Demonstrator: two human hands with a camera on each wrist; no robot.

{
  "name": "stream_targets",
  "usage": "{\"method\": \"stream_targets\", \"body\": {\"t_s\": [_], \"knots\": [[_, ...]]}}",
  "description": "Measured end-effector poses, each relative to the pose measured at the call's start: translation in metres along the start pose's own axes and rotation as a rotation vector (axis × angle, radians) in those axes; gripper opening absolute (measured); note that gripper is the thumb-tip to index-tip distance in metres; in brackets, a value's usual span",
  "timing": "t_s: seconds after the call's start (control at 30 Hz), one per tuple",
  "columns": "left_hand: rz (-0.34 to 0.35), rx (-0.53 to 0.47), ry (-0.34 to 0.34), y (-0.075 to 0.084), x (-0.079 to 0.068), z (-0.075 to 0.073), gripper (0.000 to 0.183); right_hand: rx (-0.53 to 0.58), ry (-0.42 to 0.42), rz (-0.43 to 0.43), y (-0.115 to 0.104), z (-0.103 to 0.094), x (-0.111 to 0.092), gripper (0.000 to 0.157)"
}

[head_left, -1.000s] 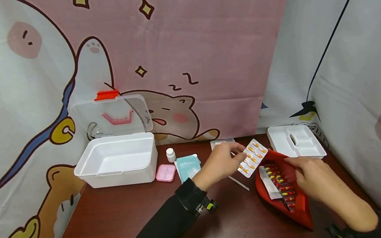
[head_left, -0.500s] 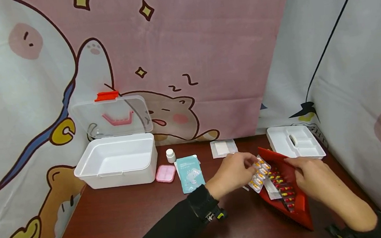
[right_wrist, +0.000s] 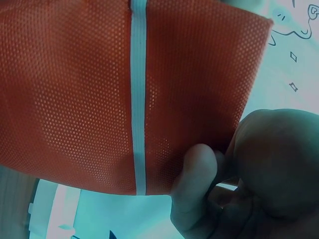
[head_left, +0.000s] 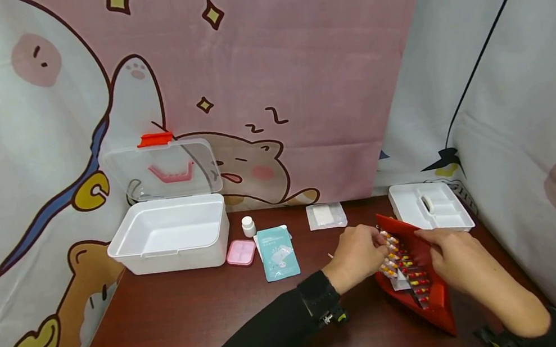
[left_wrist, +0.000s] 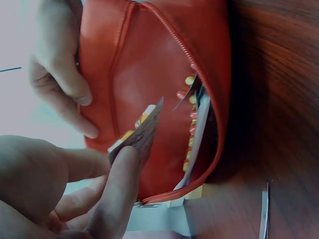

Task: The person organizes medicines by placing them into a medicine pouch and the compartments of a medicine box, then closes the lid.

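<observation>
Red, the zippered pouch [head_left: 439, 295] is gripped by the right hand [head_left: 461, 259], its open mouth faced by a tilted capsule blister pack [left_wrist: 143, 139] pinched between fingers of the left hand [head_left: 358, 252].

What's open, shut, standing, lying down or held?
Red zippered pouch: open, held by right hand
Foil blister pack of orange-white capsules: pinched by left hand
White rectangular plastic box: open
Clear plastic lid: raised
Small white round bottle: upright, capped
Pink square plastic case: shut
Teal rectangular packet: lying flat
White compartmented tray: uncovered
Clear square packet: flat
</observation>
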State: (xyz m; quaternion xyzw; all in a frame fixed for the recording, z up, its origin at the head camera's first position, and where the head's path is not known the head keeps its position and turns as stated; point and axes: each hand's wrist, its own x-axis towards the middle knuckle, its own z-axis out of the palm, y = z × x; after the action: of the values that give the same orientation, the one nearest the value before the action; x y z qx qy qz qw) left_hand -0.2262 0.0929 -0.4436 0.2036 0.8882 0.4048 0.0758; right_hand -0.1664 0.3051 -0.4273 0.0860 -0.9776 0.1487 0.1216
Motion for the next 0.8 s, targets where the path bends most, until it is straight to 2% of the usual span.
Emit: {"method": "stream_targets", "body": {"t_s": [0.23, 0.57, 0.8], "knots": [[-0.017, 0.058, 0.051, 0.003, 0.008, 0.014, 0.006, 0.007, 0.018, -0.002, 0.002, 0.001, 0.0, 0.038], [-0.045, 0.051, 0.023, 0.009, 0.005, 0.026, 0.01, 0.018, 0.021, -0.003, 0.004, 0.002, 0.0, 0.04], [-0.059, 0.07, 0.042, 0.008, 0.009, 0.029, 0.008, 0.016, 0.013, 0.002, 0.005, 0.002, 0.0, 0.039]]}}
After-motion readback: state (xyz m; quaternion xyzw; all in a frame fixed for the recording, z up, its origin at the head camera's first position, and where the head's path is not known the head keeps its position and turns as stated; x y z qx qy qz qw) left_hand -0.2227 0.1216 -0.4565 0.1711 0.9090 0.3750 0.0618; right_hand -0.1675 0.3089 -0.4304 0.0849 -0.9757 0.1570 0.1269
